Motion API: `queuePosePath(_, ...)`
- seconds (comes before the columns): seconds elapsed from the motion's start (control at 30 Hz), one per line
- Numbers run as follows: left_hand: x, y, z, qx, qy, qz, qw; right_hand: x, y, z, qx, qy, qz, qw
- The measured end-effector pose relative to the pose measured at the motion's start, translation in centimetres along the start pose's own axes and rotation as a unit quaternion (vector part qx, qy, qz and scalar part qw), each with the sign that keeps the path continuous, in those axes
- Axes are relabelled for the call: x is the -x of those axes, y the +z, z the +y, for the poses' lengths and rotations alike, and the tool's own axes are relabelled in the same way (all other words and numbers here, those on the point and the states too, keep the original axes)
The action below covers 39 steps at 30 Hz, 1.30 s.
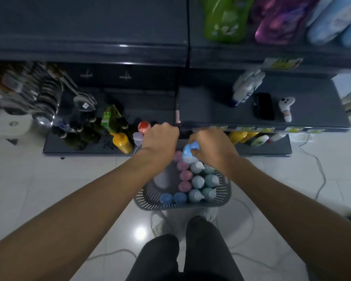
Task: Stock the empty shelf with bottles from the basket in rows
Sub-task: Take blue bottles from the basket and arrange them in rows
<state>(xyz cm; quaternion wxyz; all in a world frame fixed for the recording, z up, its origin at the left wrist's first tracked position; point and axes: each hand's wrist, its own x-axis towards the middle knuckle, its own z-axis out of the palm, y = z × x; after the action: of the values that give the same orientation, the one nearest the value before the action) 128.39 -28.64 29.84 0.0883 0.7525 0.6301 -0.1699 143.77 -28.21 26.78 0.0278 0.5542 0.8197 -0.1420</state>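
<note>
Head view: the right hand (213, 147) has its fingers curled round a pale blue bottle (189, 152), which is tilted and sits just under the fingertips, above the far end of the basket (224, 192). The left hand (160, 138) is balled up beside it, knuckles toward the shelf (211, 106); whether it holds anything cannot be told. Below both wrists, upright in the grey slotted basket, stand rows of bottles: pink tops (185, 175), whitish-teal ones (198, 181), and two blue (172, 197) nearest the person.
</note>
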Motion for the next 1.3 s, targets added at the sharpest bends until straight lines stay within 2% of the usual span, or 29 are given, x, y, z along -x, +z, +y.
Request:
queuePosePath(0.5, 2.7, -17.3, 4.8, -0.013, 0.097, 0.153, 0.983, 8.3, -18.2, 4.6, -0.011, 0.075, 0.129, 0.989)
queuePosePath(0.7, 2.9, -22.1, 7.9, 0.022, 0.151, 0.201, 0.968, 11.4, -22.7, 7.9, 0.006, 0.091, 0.187, 0.978)
queuePosePath(0.9, 2.1, -25.5, 12.4, 0.042, 0.198, 0.208, 0.957, 12.7, -26.4, 13.1, 0.007, 0.094, 0.223, 0.97)
queuePosePath(1.07, -0.2, -27.9, 17.3, 0.062, 0.193, 0.192, 0.96, 12.6, -29.2, 19.0, 0.016, 0.093, 0.242, 0.966)
queuePosePath(1.3, -4.6, -30.6, 24.8, 0.082, 0.196, 0.207, 0.955, 11.3, -31.9, 27.7, 0.013, 0.072, 0.215, 0.974)
